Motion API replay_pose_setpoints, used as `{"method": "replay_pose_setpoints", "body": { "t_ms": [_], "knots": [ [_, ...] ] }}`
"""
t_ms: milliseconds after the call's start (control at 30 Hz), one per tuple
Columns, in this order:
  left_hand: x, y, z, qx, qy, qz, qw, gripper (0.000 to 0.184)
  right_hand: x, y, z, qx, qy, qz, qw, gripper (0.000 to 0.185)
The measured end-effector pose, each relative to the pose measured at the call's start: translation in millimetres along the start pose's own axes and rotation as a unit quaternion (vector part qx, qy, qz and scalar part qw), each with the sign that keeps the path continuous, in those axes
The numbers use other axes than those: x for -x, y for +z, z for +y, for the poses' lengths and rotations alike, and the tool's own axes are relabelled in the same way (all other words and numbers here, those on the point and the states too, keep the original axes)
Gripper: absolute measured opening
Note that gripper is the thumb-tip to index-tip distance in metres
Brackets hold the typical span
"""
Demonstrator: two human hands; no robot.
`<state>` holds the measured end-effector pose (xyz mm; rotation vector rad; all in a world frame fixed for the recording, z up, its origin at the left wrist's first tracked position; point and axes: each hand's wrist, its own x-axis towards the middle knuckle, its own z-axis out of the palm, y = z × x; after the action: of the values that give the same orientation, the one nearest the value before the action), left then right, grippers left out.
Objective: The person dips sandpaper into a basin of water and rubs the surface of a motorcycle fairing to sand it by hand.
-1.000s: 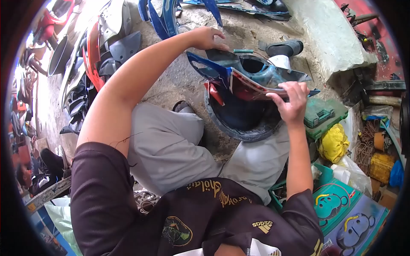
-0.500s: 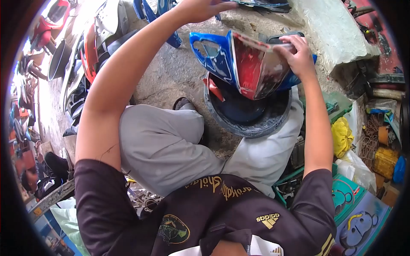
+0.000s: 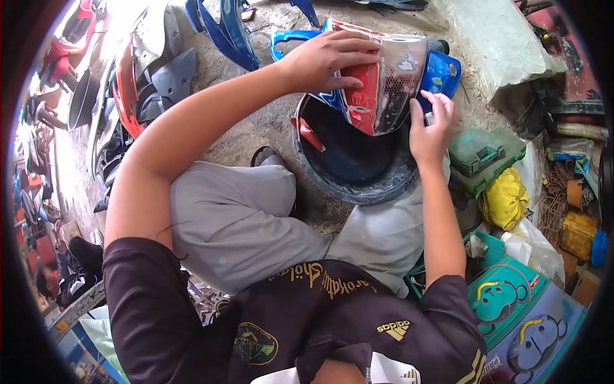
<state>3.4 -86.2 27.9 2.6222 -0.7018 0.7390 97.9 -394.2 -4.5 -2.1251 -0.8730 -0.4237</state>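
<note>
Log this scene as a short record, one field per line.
Main item: scuffed panel in red, blue and grey
Left hand: left hand laid across the panel's red side
Right hand: right hand by its blue end; firmness of grip unclear
Under panel: black tub, red fragment at its left
Right side: green case, yellow bundle
Setting: rough floor

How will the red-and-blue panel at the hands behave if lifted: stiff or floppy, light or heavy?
Probably stiff: the panel shows crisp moulded edges and no sag. Likely light for its size, as it looks like a thin shell with cut-out openings. The slim blue loop at its left end could be the fragile part, since it surrounds an open gap.
</note>
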Motion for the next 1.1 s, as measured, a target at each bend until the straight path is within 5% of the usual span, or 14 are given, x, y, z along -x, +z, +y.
{"method": "replay_pose_setpoints", "body": {
  "t_ms": [200, 333, 433, 533, 633, 800, 967, 1100],
  "knots": [
    [2.4, 1.4, 1.3, 0.011, 0.009, -0.018, 1.000, 0.067, 25.1, -2.9, -15.6, 0.033, -0.043, 0.015, 0.998, 0.030],
    [0.4, -2.0, -3.4, 0.014, -0.008, -0.023, 1.000, 0.065, 64.4, -6.1, -26.4, 0.018, 0.051, 0.004, 0.999, 0.020],
    [-1.6, -3.1, -7.4, 0.027, -0.034, -0.026, 0.999, 0.060, 88.4, -4.9, -15.8, 0.007, 0.145, -0.211, 0.967, 0.021],
    [-2.4, -2.5, -11.5, 0.053, -0.039, -0.016, 0.998, 0.056, 84.9, 14.1, 15.9, 0.051, 0.141, -0.451, 0.880, 0.027],
    [-3.8, -3.7, -10.3, 0.059, -0.030, -0.001, 0.998, 0.057, 84.3, 51.8, 55.8, 0.077, 0.030, -0.492, 0.867, 0.030],
    [-5.2, -5.0, -12.2, 0.079, -0.061, -0.014, 0.995, 0.053, 85.2, 155.1, 141.1, 0.182, 0.156, -0.625, 0.743, 0.044],
    [-8.3, -9.3, -10.0, 0.102, -0.087, -0.014, 0.991, 0.048, 160.5, 224.8, 234.7, 0.203, 0.028, -0.570, 0.795, 0.058],
    [-8.8, -12.2, -9.7, 0.129, -0.107, -0.003, 0.986, 0.046, 139.6, 208.4, 181.0, 0.140, 0.215, -0.649, 0.716, 0.042]
  ]
}}
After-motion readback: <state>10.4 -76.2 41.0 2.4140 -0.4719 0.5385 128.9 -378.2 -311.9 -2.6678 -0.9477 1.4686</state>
